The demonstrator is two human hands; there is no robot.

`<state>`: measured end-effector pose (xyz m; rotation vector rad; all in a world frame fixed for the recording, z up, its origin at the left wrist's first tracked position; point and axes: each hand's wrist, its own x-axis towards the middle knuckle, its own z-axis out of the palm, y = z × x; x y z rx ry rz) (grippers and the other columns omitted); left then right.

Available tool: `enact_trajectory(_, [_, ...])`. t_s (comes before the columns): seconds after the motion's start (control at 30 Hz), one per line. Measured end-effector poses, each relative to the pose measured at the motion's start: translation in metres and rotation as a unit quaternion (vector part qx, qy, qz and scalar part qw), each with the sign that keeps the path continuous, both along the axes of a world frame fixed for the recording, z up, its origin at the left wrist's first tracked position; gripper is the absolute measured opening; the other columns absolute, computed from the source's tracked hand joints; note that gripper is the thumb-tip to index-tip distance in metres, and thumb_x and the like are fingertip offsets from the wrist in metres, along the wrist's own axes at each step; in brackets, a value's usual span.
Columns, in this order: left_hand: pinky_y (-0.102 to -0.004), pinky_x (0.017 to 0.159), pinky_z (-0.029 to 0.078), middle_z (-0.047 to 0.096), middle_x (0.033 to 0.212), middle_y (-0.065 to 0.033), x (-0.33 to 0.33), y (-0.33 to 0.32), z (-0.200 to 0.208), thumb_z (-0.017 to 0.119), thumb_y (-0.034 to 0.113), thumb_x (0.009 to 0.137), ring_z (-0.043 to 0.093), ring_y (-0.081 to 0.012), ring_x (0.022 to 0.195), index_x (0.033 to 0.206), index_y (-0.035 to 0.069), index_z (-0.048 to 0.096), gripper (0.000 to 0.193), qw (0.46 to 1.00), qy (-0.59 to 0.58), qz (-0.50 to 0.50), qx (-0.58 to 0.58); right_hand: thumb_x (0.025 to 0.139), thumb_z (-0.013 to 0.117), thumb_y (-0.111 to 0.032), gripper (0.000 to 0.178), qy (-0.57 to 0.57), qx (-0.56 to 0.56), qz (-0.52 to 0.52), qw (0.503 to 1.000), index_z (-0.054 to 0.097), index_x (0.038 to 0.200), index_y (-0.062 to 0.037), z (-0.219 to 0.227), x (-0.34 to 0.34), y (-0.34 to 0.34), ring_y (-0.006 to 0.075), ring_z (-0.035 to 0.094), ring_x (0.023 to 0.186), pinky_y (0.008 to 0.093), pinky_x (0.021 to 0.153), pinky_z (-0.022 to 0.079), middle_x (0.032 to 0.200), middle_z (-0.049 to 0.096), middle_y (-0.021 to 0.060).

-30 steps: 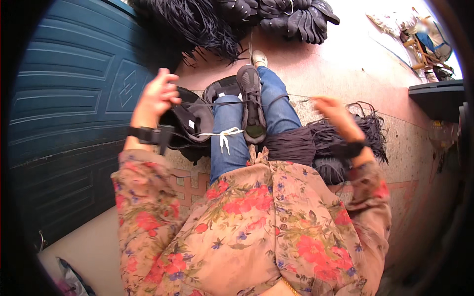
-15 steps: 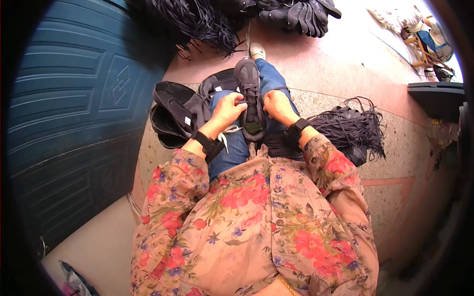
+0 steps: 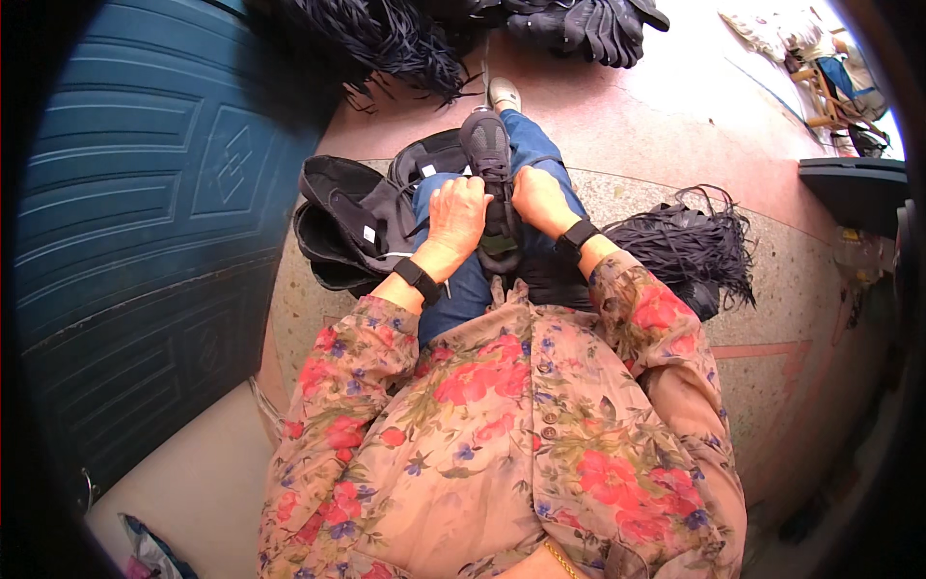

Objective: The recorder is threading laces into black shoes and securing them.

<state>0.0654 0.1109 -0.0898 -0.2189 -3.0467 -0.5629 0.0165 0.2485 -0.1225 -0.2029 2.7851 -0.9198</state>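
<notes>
A dark grey sneaker (image 3: 487, 145) rests lengthwise between my knees, its toe pointing away from me. My left hand (image 3: 457, 214) is closed at the left side of its lacing, fingertips against the shoe's middle. On the opposite side my right hand (image 3: 542, 201) is closed too, thumb and fingers pinched at the lacing. Both seem to grip the dark shoelace, though my fingers mostly cover it. Left of my thigh lie several black shoe uppers (image 3: 352, 207) with small white labels. A heap of dark laces (image 3: 680, 241) lies to the right of my leg.
A blue panelled door (image 3: 154, 212) stands close on the left. At the far side are a bunch of black strands (image 3: 376, 39) and a row of stacked dark shoe parts (image 3: 584, 34). A dark ledge (image 3: 854, 183) juts in at the right, above the speckled floor (image 3: 617, 198).
Both hands have closed in on the sneaker's lacing. My left hand has turned back-up and shifted right; my right hand has moved slightly farther away.
</notes>
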Motion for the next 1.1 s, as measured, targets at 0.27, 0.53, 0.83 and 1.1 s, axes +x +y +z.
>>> enact_trajectory(0.27, [-0.0408,0.068,0.045,0.058,0.076,-0.0186,0.003,-0.031,-0.008,0.055,0.018,0.077,0.057,-0.0347,0.076,0.078,0.002,0.061,0.017,0.983,-0.129,0.058,0.118,0.077,0.048,-0.014,0.017,-0.037,0.023,0.062,0.997,0.058,0.073,-0.0006,-0.002,0.0,0.001,0.0296,0.061,0.071,0.04,0.062,0.047,0.073,0.061,0.0181])
enact_trajectory(0.53, [-0.0399,0.06,0.044,0.055,0.07,-0.0221,-0.013,-0.03,-0.023,0.05,0.017,0.074,0.057,-0.0349,0.069,0.068,0.0,0.058,0.019,0.945,-0.171,0.154,0.232,0.073,0.059,-0.031,0.026,0.126,0.107,0.104,0.981,0.062,0.074,-0.0053,0.02,0.018,-0.002,0.0282,0.052,0.08,0.0395,0.066,0.041,0.08,0.057,0.0121])
enact_trajectory(0.83, [-0.0413,0.061,0.044,0.057,0.071,-0.0222,-0.019,-0.024,-0.041,0.053,0.02,0.076,0.057,-0.0367,0.071,0.072,-0.001,0.057,0.022,0.955,-0.071,0.151,0.247,0.071,0.062,-0.031,0.026,0.064,0.083,0.099,0.989,0.064,0.079,-0.0066,0.015,0.01,0.009,0.0275,0.05,0.087,0.0404,0.071,0.038,0.086,0.056,0.0114])
enact_trajectory(1.1, [-0.0437,0.064,0.044,0.057,0.073,-0.0205,-0.02,-0.009,-0.03,0.052,0.021,0.079,0.058,-0.0348,0.069,0.078,0.001,0.058,0.021,0.975,-0.078,0.107,0.179,0.072,0.059,-0.022,0.019,0.08,0.068,0.132,0.986,0.063,0.078,-0.0044,0.011,0.007,0.013,0.0301,0.052,0.081,0.042,0.068,0.042,0.08,0.057,0.0135])
